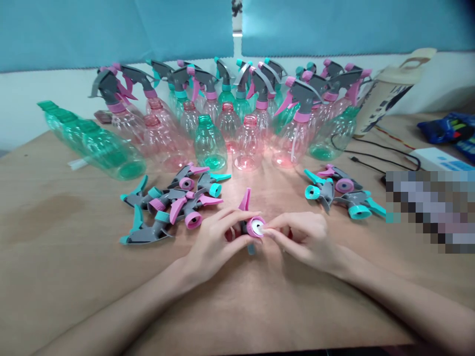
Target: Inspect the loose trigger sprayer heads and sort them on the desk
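Note:
Near the middle of the table, my left hand (215, 237) grips a grey and pink trigger spray head (245, 200) by its pink collar, whose open underside faces me. Inside that collar lies a white round gasket (257, 227) with a dark hole at its centre. The thumb and fingertips of my right hand (302, 237) are pinched together at the gasket's right edge. Left of my hands is a pile of loose pink and teal spray heads (185, 198). A smaller group of spray heads (343, 190) lies to the right.
Behind the spray heads stand rows of clear pink bottles (249, 146) and green bottles (211, 143), several topped with sprayers. Several green bottles (111, 153) line the left. A cream tumbler (389, 94), a black cable (393, 146) and a white box (441, 160) are at the right.

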A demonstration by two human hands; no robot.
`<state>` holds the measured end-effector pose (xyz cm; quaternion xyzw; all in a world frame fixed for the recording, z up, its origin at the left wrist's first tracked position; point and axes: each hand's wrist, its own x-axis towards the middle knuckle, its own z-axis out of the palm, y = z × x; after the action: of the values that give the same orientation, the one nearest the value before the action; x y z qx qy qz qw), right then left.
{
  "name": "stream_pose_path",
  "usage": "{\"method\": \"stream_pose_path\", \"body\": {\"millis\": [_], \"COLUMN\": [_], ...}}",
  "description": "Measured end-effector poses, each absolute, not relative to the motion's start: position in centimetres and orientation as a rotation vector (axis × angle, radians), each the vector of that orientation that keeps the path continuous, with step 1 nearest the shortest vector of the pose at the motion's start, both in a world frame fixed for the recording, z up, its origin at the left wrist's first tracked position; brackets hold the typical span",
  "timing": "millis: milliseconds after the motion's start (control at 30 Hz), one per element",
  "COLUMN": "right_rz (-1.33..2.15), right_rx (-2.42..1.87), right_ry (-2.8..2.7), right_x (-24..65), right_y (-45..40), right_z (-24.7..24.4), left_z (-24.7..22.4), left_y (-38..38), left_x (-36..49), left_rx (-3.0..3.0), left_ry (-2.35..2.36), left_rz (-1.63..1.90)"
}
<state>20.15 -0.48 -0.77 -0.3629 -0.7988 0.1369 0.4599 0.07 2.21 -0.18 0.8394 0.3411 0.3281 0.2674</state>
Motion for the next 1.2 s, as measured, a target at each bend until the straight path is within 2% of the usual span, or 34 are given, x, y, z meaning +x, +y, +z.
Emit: {"method": "stream_pose_path", "body": {"millis": [700, 1200], "right_rz": [0.59, 0.611], "right_rx": [-0.979, -0.988], "right_ry": [-2.011, -2.034], "right_x": [20.35, 20.39], "right_y": [-0.31, -0.32], "right_z": [-1.42, -1.25], "left_z": [-0.84, -0.56], "left_y": [2.17, 2.11], "left_x": [-0.36, -0.3], "left_rx": [2.447, 2.499], "left_ry": [0.841, 0.821], "left_rz": [0.894, 0.859]}}
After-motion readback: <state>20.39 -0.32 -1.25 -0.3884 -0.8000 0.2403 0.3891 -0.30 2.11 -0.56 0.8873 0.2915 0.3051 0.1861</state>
